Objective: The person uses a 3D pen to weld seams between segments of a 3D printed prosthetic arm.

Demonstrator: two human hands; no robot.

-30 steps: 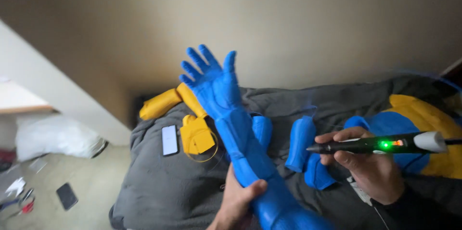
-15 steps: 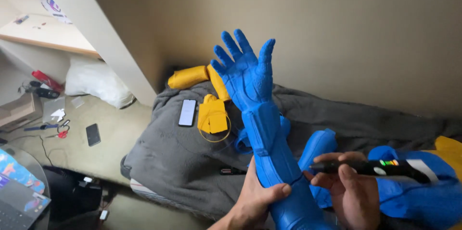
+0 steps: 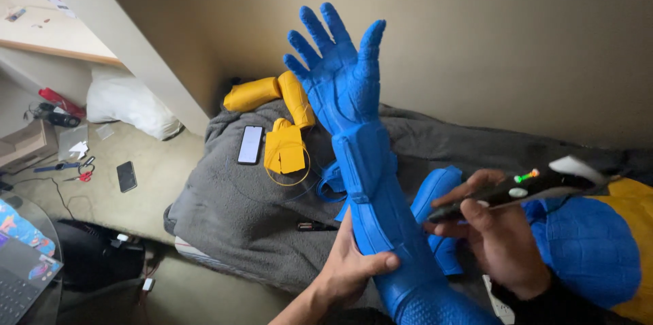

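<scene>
A blue plastic forearm with an open-fingered hand [image 3: 354, 114] stands upright in front of me. My left hand [image 3: 350, 267] grips it low on the forearm, thumb across the front. My right hand [image 3: 500, 240] is closed around a black pen-shaped tool [image 3: 520, 189] with a white end and small lit green and orange lights. The tool's tip points left, close to the forearm's right side near a blue part [image 3: 435, 196] lying behind it.
A grey blanket [image 3: 238, 209] covers the surface below. On it lie yellow arm parts [image 3: 282, 104], a phone [image 3: 249, 144] and more blue and yellow pieces [image 3: 598, 243] at right. The floor at left holds another phone [image 3: 126, 176], scissors [image 3: 75, 176] and a white bag [image 3: 126, 100].
My view has shifted slightly, so the blue arm sits a little left in frame. My right hand with the tool has risen and tilted, its tip now near the forearm. My left hand keeps its grip.
</scene>
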